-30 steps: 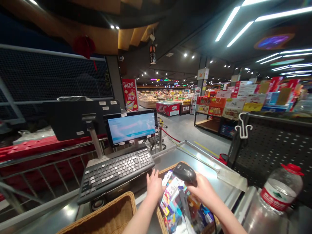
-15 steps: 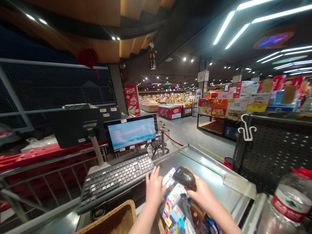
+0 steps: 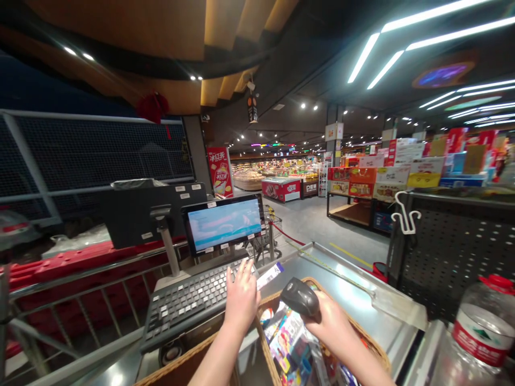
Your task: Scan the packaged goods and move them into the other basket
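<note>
Okay, here's what I've got from my remote seat. My right hand is clenched around a black handheld barcode scanner, fingers wrapped around its body. My left hand is holding nothing, open with the fingers spread, right at the end of the keyboard. I can't tell whether the fingertips are actually on the keys.

Just right of those fingertips, a small white-and-blue packet lies at the far edge of the wicker basket, apparently on the steel checkout counter. It isn't touching my fingers. Below the scanner, that basket holds a heap of colourful packaged goods, partly hidden by my right hand and forearm.

So as far as this view shows, one packet is out of the basket and most of the pile is left. Left of my left wrist sits a second wicker basket, and I can't see much of its inside. Past my left fingers, the checkout monitor is lit.
</note>
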Demonstrator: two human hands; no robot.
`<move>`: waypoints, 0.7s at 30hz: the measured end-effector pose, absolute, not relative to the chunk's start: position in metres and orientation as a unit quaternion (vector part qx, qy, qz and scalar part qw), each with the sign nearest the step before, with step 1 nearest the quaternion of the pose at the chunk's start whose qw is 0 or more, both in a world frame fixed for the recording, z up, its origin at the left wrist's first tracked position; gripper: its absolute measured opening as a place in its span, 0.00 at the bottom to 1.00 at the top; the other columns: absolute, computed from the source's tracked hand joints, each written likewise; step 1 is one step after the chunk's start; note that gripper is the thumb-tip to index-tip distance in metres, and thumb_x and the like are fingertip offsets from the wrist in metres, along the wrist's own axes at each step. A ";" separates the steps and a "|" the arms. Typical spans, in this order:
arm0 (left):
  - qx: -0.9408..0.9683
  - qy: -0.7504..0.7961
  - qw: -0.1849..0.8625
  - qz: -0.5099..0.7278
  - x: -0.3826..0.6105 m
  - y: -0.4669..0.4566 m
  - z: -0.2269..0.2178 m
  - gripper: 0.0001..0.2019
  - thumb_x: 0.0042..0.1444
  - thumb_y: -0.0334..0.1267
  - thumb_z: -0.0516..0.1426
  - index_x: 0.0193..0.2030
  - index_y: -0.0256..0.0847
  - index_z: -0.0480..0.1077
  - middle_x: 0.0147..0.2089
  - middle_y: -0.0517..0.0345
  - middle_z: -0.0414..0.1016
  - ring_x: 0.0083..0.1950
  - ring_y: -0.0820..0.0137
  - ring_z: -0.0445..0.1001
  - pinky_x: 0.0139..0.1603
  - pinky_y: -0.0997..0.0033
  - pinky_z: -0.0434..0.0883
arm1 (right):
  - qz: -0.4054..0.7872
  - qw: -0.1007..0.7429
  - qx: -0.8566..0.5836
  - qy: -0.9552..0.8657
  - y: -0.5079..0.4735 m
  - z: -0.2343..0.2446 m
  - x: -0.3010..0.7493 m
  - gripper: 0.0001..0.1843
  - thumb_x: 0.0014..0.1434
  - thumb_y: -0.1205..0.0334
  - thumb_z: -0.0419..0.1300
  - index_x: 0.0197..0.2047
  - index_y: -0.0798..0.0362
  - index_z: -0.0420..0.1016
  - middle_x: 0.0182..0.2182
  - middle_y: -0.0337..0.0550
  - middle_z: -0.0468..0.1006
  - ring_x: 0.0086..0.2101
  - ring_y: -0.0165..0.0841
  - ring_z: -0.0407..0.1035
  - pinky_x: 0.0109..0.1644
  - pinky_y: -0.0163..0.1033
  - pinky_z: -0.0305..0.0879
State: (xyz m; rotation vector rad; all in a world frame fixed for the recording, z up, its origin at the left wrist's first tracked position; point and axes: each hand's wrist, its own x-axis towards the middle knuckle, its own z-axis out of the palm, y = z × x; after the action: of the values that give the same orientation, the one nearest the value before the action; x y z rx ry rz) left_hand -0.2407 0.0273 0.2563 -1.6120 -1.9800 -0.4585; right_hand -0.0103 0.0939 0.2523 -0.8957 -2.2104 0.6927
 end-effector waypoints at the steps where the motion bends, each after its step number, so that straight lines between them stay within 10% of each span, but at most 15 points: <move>1: -0.598 -0.736 0.270 -0.169 -0.241 0.025 0.257 0.09 0.52 0.32 0.55 0.39 0.40 0.74 0.67 0.48 0.62 0.70 0.54 0.55 0.69 0.37 0.44 | 0.264 0.318 -0.336 -0.846 0.091 0.254 -0.011 0.13 0.46 0.71 0.54 0.36 0.52 0.74 0.38 0.44 0.77 0.42 0.41 0.70 0.48 0.42 0.64; 21: -0.592 -0.729 0.288 -0.189 -0.251 -0.013 0.259 0.05 0.52 0.31 0.55 0.35 0.40 0.73 0.66 0.47 0.64 0.69 0.54 0.56 0.69 0.36 0.45 | 0.297 0.275 -0.338 -0.850 0.055 0.264 -0.025 0.17 0.43 0.71 0.54 0.38 0.55 0.73 0.39 0.48 0.77 0.42 0.42 0.71 0.48 0.42 0.64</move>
State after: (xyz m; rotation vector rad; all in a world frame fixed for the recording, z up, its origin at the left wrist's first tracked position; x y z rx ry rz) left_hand -0.2509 -0.0130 0.2590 -1.5804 -1.9452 -0.5056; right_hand -0.0247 0.0548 0.2640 -0.9100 -2.2846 0.7977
